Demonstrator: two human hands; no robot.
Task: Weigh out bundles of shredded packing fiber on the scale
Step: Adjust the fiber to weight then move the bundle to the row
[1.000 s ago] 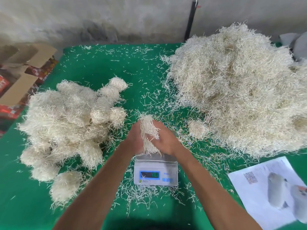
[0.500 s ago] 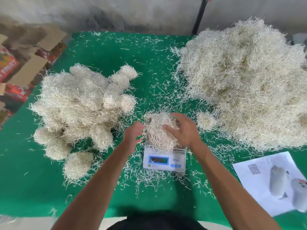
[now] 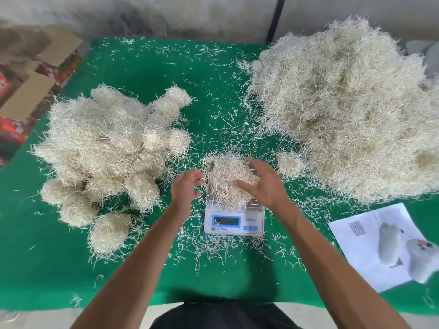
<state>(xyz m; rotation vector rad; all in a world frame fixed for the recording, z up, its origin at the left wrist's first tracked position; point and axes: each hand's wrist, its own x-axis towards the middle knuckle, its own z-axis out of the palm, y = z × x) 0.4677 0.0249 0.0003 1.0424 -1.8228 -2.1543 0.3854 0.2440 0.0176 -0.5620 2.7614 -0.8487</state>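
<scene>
A small white digital scale (image 3: pixel 234 220) with a lit blue display stands on the green table (image 3: pixel 47 269). A pale bundle of shredded fiber (image 3: pixel 225 179) lies on its pan. My left hand (image 3: pixel 184 186) hovers just left of the bundle, fingers spread and holding nothing. My right hand (image 3: pixel 261 182) is on the bundle's right side, fingers relaxed and straight, its thumb touching the fiber. A big loose heap of fiber (image 3: pixel 351 110) fills the right. A pile of rolled bundles (image 3: pixel 107 148) lies on the left.
A small loose clump (image 3: pixel 288 163) sits at the big heap's near edge. A printed paper sheet (image 3: pixel 382 245) lies at the near right. Cardboard boxes (image 3: pixel 31 91) stand off the table's left edge. Stray shreds are scattered around the scale.
The bundle, held between both hands a second ago, now lies on the scale. My left hand has let go and my right hand has loosened from gripping it.
</scene>
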